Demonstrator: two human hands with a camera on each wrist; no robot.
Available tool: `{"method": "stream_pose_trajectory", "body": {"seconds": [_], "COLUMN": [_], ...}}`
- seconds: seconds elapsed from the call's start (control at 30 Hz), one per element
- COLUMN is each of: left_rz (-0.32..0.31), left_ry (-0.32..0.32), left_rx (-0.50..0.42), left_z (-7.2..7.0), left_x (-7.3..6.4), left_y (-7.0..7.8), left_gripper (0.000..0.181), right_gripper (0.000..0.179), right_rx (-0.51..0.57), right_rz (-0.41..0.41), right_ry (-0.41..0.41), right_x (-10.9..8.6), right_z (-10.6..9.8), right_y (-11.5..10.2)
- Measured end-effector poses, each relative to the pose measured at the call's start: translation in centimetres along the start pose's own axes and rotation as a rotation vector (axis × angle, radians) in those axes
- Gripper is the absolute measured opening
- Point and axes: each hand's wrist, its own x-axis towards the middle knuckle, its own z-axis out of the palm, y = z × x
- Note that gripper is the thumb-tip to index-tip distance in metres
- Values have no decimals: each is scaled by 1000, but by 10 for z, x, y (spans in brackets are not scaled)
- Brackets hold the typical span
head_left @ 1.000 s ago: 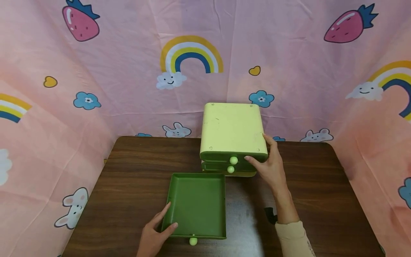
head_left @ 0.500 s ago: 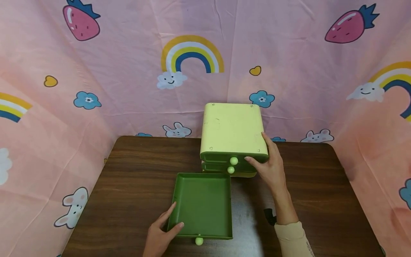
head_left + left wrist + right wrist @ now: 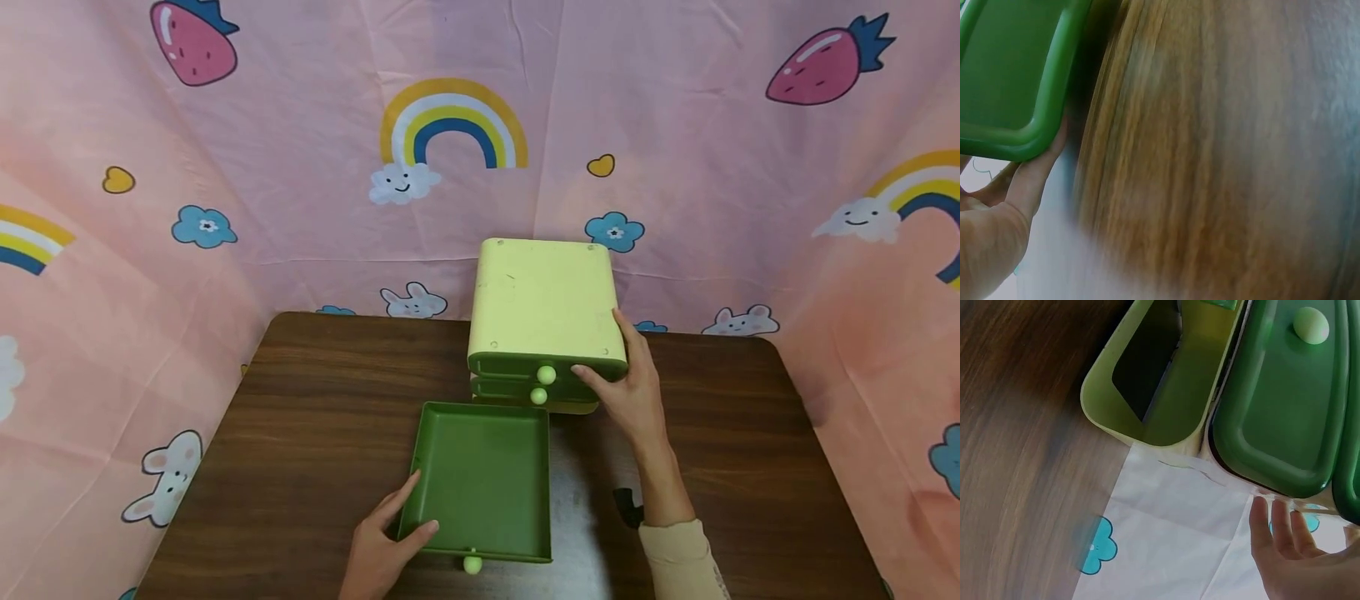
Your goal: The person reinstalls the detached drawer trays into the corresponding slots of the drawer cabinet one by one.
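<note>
A pale yellow drawer cabinet [image 3: 544, 296] stands at the back of the table, two green drawer fronts with round light-green knobs showing. In the right wrist view its lowest compartment [image 3: 1191, 400] is hollow, with no drawer front in it. My right hand [image 3: 633, 392] holds the cabinet's right side, thumb on the top drawer front [image 3: 510, 365] and fingers along the side. A separate green drawer [image 3: 483, 483], with nothing in it, lies in front of the cabinet. My left hand [image 3: 382, 542] grips its front left corner, thumb over the rim; its outer fingers are partly hidden.
The dark wooden table [image 3: 337, 417] runs along both sides of the cabinet. A small black object [image 3: 628, 507] lies beside my right forearm. Patterned pink cloth [image 3: 300, 125] hangs close behind the cabinet and along the sides.
My left hand has slid the loose drawer to the right, more nearly in front of the cabinet. My right hand has kept its hold on the cabinet, which has not moved.
</note>
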Motion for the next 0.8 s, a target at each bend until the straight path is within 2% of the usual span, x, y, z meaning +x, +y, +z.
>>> {"method": "stream_pose_trajectory", "body": {"seconds": [0.17,0.47,0.8], "left_rz": [15,47,63], "left_ry": [11,-30,-46], "left_rx": [14,-40,-28], "left_z": [7,16,22], "left_x": [1,1,-3], "left_y": [0,1,7], "left_gripper": [69,69,69], "right_gripper": [97,97,95], "right_rx": [6,14,69], "right_rz": [10,20,23], "right_ry": [-18,-53,-64], "right_x": [1,4,2], "right_z": [-1,-3,-5], "right_y": [0,-1,-3]}}
